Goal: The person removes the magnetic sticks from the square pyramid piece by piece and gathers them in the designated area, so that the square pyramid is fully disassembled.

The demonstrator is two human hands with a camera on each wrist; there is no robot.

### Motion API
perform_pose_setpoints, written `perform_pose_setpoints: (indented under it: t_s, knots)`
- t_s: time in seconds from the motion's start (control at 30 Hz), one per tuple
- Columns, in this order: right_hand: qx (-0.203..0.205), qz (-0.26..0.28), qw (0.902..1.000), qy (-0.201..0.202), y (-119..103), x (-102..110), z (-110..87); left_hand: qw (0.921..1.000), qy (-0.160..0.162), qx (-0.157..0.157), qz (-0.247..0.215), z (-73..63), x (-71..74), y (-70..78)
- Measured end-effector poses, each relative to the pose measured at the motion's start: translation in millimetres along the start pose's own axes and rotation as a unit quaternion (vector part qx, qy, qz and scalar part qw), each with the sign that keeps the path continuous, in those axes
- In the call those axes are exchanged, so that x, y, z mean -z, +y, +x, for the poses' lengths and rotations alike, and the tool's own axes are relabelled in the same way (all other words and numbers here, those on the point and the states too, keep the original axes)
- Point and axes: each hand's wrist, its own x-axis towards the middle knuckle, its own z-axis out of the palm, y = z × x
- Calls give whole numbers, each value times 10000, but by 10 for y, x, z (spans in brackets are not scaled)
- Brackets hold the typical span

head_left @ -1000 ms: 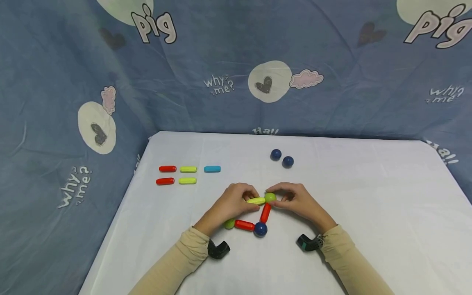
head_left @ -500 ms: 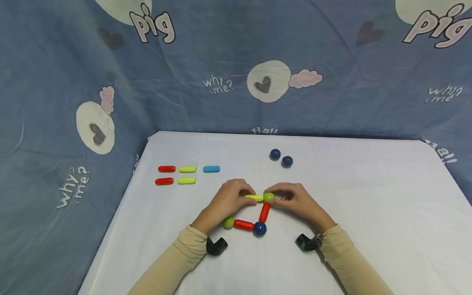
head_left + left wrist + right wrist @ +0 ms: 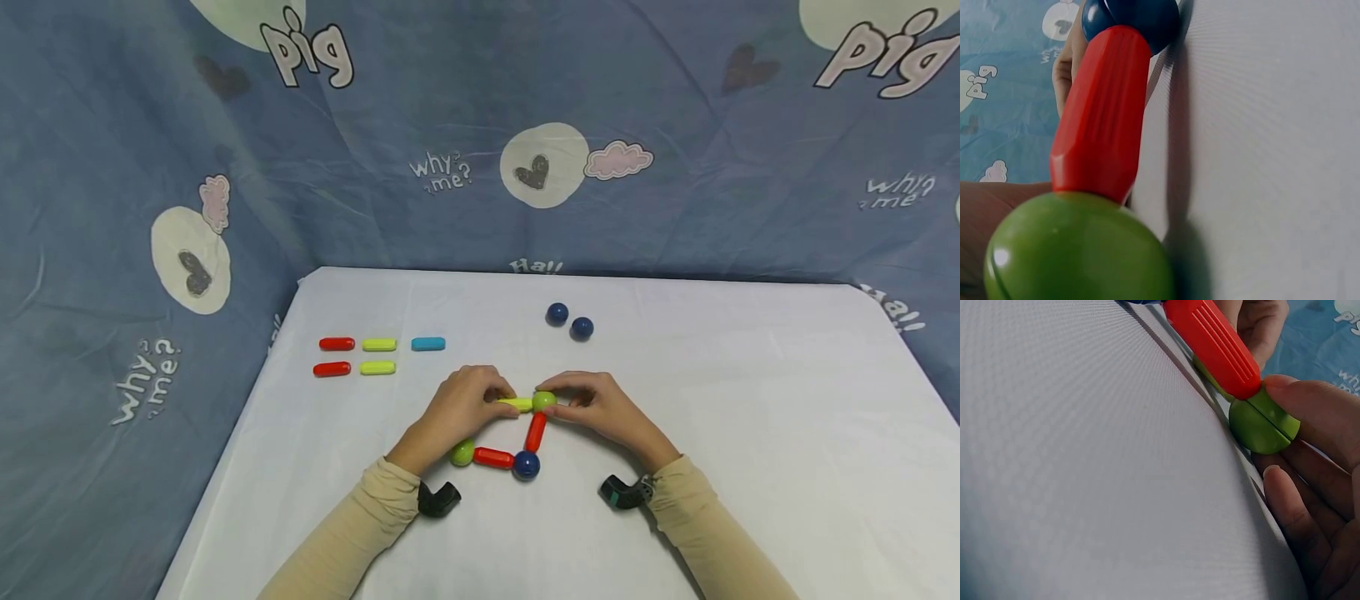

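My left hand (image 3: 468,398) pinches a yellow-green rod (image 3: 521,404) whose right end meets a green ball (image 3: 543,401). That ball is held between the thumb and fingers of my right hand (image 3: 592,400). From it a red rod (image 3: 535,432) runs down to a dark blue ball (image 3: 527,465). A second red rod (image 3: 493,457) joins the blue ball to another green ball (image 3: 462,452) below my left wrist. In the left wrist view this green ball (image 3: 1079,250) and red rod (image 3: 1104,112) fill the foreground. The right wrist view has my fingers around the held green ball (image 3: 1264,425).
At the back left lie two red rods (image 3: 337,343), two yellow-green rods (image 3: 378,344) and one blue rod (image 3: 428,343). Two loose dark blue balls (image 3: 557,313) sit at the back middle. A blue printed cloth (image 3: 450,217) hangs behind the white table (image 3: 750,417).
My left hand has shifted slightly up and left, and the yellow-green rod has swung from tilted to nearly level. The right hand still holds the green ball.
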Motion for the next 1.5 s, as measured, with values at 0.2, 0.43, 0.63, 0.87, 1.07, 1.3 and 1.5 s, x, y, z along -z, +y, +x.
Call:
perform_pose_setpoints:
  t_s: [0.2, 0.43, 0.63, 0.87, 1.07, 1.3, 1.5]
  knots:
    - [78, -32, 10000, 20, 10, -16, 11, 10000, 7, 11, -1, -10, 9, -2]
    - [80, -12, 10000, 26, 15, -22, 18, 10000, -14, 5, 37, -5, 22, 0]
    - [94, 21, 10000, 24, 31, -36, 26, 10000, -44, 66, 31, -7, 33, -3]
    - [61, 48, 10000, 22, 16, -38, 35, 9998, -129, 95, 89, -19, 63, -11]
    - [-126, 107, 9998, 104, 25, -8, 11, 9980, 56, 495, 397, -31, 202, -129]
    - [-146, 202, 9996, 97, 48, 4, -5, 9949, 211, 892, 432, -32, 403, -299]
    - [-114, 219, 9996, 106, 43, 10, -5, 9909, 274, 1137, 674, -46, 557, -434]
